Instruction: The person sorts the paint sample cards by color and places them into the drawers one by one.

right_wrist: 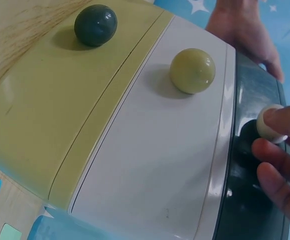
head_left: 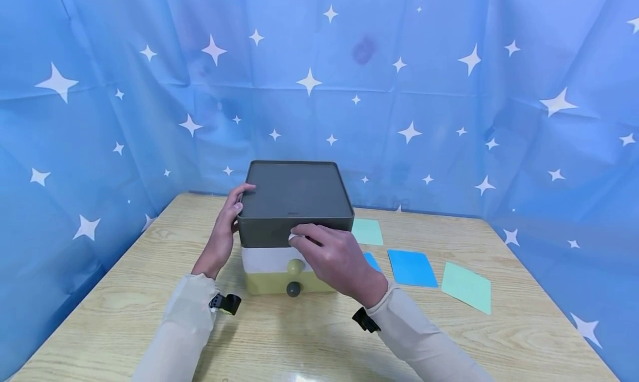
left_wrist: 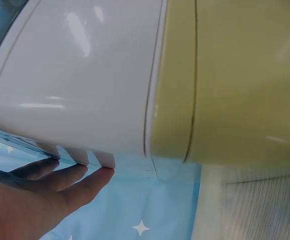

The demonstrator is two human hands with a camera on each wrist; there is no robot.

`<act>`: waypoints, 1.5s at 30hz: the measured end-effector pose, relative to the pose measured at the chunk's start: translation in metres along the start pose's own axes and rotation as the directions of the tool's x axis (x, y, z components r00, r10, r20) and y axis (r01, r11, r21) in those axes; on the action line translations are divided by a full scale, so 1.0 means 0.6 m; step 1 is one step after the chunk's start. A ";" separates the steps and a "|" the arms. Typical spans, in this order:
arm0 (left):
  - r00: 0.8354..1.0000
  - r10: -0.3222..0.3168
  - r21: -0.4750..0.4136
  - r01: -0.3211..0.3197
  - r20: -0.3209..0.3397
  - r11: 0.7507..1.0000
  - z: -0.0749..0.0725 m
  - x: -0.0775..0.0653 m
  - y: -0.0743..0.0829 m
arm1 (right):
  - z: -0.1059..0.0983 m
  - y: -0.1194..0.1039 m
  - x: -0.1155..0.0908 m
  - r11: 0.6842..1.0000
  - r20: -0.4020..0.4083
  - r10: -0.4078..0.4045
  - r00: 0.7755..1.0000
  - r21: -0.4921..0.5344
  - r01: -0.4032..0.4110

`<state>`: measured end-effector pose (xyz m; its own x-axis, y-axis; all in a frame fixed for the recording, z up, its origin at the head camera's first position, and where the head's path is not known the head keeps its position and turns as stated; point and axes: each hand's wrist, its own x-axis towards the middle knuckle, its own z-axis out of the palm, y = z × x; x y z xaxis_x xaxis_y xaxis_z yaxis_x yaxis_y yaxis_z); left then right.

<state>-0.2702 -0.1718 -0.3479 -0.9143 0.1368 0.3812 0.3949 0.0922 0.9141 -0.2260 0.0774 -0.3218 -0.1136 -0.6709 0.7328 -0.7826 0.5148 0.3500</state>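
Observation:
A small three-tier drawer box stands on the table, with a dark grey top drawer [head_left: 264,232], a white middle drawer [head_left: 264,260] and a yellow-green bottom drawer [head_left: 262,283]. My right hand [head_left: 339,257] pinches the white round knob [right_wrist: 263,125] of the top drawer between thumb and fingers. Against the box's left side rests my left hand [head_left: 222,238], its fingers fairly straight and touching the side and upper rim. The middle drawer has a yellow-green knob [right_wrist: 192,71], the bottom one a dark grey knob [right_wrist: 96,25]. All three drawers look closed.
Right of the box lie a blue square card [head_left: 412,268] and a pale green one [head_left: 466,288]. Another pale green card [head_left: 368,232] and a partly hidden blue one [head_left: 371,261] lie close beside the box. A blue star-patterned curtain [head_left: 309,121] hangs round the wooden table [head_left: 279,343].

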 end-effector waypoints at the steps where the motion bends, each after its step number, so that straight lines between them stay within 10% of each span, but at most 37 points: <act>1: 1.000 0.001 0.000 -0.001 0.000 1.000 0.000 0.000 0.000 | 0.000 0.000 0.000 1.000 0.000 0.000 1.000 0.000 0.000; 25: 1.000 0.004 -0.004 -0.004 -0.005 1.000 0.000 0.000 -0.001 | -0.009 -0.028 -0.007 0.989 -0.022 -0.024 0.999 0.146 0.027; 45: 1.000 -0.003 0.004 0.003 -0.011 1.000 0.001 0.000 0.001 | 0.048 -0.039 -0.051 0.998 0.105 -0.037 0.994 -0.052 0.043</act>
<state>-0.2698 -0.1714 -0.3477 -0.9165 0.1256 0.3799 0.3924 0.0962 0.9148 -0.2221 0.0707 -0.3691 -0.1481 -0.7421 0.6537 -0.7539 0.5125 0.4111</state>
